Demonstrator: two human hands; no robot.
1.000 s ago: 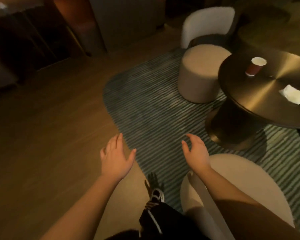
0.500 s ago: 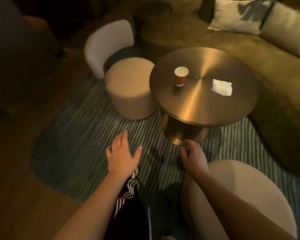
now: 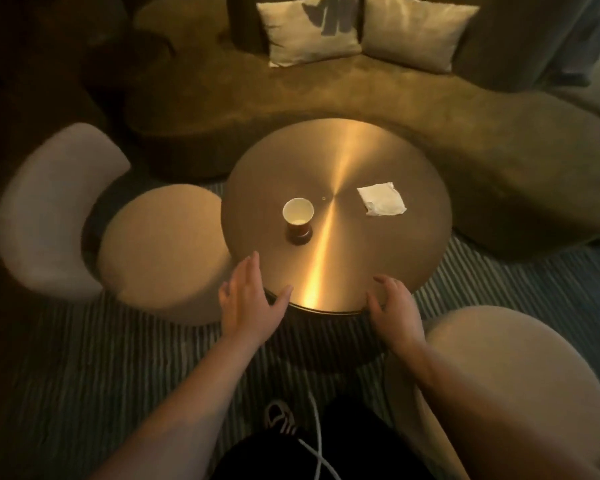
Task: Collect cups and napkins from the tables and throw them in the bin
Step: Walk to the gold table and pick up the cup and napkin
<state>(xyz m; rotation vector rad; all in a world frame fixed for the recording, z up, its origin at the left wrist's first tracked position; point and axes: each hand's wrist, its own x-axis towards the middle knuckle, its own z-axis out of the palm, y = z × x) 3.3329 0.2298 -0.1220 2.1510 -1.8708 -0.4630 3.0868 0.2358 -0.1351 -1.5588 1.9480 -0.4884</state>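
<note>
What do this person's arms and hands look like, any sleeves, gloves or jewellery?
Both forearms are bare, with no sleeves in view. The left hand and right hand wear no gloves; no rings or watch are visible. The dim light hides finer details.

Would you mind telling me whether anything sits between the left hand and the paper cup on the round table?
Nothing visible does: only bare brass tabletop lies between the left hand and the paper cup. The napkin lies off to the right.

Round brass table [image 3: 378, 271] on striped rug [image 3: 84, 358]. Upright red cup [image 3: 298, 216] at nine o'clock of the centre, white napkin [image 3: 381, 199] lying flat at three o'clock, well apart.
</note>
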